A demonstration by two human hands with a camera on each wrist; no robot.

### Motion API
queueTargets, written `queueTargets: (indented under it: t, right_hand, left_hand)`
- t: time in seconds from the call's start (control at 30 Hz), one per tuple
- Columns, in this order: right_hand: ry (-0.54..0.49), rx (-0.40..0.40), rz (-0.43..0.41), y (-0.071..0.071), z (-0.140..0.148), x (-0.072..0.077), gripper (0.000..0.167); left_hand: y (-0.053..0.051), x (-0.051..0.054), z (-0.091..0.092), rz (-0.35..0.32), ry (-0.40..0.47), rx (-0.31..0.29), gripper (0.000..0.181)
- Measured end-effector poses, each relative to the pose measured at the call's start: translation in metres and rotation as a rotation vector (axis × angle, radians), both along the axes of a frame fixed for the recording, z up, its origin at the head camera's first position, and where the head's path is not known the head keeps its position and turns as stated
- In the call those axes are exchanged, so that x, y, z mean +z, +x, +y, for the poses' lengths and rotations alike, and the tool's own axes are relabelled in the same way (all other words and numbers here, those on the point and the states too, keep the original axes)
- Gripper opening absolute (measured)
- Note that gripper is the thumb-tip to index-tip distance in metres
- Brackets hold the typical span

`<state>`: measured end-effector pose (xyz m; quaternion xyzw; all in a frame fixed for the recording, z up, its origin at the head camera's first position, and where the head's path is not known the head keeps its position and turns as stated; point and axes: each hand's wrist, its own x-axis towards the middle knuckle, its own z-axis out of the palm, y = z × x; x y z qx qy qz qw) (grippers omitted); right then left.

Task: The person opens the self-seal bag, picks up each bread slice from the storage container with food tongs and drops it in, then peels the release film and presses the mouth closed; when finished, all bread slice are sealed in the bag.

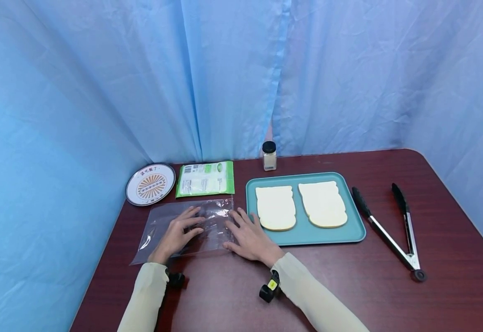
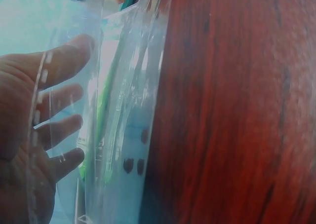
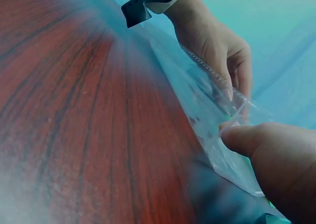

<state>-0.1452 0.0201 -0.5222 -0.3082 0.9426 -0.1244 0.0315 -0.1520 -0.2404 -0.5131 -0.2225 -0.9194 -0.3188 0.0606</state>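
A clear plastic bag lies on the table in the head view. My left hand is over its middle, fingers spread and slightly bent. At the bag's right end, beside the teal tray, my right hand has its fingers spread, touching the film. Clear film covers part of the left hand in the left wrist view, with the fingers apart. The right wrist view has my right hand with its thumb at the edge of the bag; its other fingers are hidden.
Two bread slices lie on the teal tray. Behind the bag are a round plate and a green-and-white packet. A black-capped jar stands behind the tray; spread tongs lie to its right.
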Motion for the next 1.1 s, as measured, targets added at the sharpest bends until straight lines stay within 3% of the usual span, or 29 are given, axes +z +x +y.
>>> queueTargets:
  t: [0.53, 0.73, 1.1]
  right_hand:
    - [-0.106, -0.079, -0.003, 0.000, 0.022, 0.013, 0.066]
    - [-0.134, -0.113, 0.046, 0.000, 0.039, 0.018, 0.066]
    - [-0.184, -0.206, 0.114, 0.006, 0.081, 0.027, 0.066]
  left_hand:
    - [0.001, -0.001, -0.002, -0.018, 0.013, 0.002, 0.030]
    - [0.001, 0.001, -0.003, -0.059, 0.026, 0.000, 0.029]
    - [0.002, 0.002, -0.003, -0.052, 0.027, -0.009, 0.029]
